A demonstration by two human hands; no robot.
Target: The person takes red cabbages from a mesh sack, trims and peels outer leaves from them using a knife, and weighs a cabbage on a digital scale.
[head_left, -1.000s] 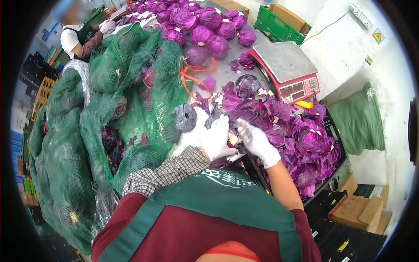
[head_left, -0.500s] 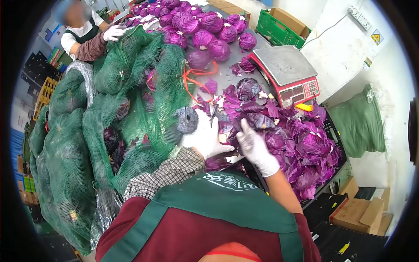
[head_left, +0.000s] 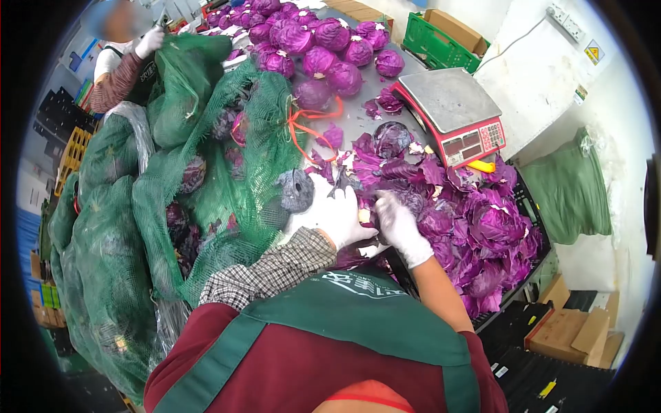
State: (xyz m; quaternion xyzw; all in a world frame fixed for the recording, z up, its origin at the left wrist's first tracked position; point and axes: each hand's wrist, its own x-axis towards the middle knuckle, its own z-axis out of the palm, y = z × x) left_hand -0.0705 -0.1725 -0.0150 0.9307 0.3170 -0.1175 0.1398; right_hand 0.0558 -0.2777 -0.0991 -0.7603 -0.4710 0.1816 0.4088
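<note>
My left hand (head_left: 332,215), in a white glove, is curled around a red cabbage (head_left: 363,215) whose pale cut stem shows; most of this head is hidden. My right hand (head_left: 399,230), also gloved, has its fingers bent in at the right side of that cabbage; what they pinch is hidden and slightly blurred. A dull, greyish-purple cabbage (head_left: 296,190) lies just left of my left hand, by the opening of a green mesh sack (head_left: 234,179) with cabbages in it. Loose purple leaves (head_left: 482,234) are heaped in a black crate (head_left: 527,199) right of my right hand.
Peeled cabbages (head_left: 323,55) are piled at the table's far end. A red scale (head_left: 451,110) stands at right, with a yellow-handled tool (head_left: 482,166) by it. Full mesh sacks (head_left: 110,255) line the left. A co-worker (head_left: 120,69) stands at far left.
My right hand's fingers have bent in and moved slightly left, against the cabbage. My left hand has stayed nearly in place. The co-worker's gloved hand has lifted mesh sack material up and left.
</note>
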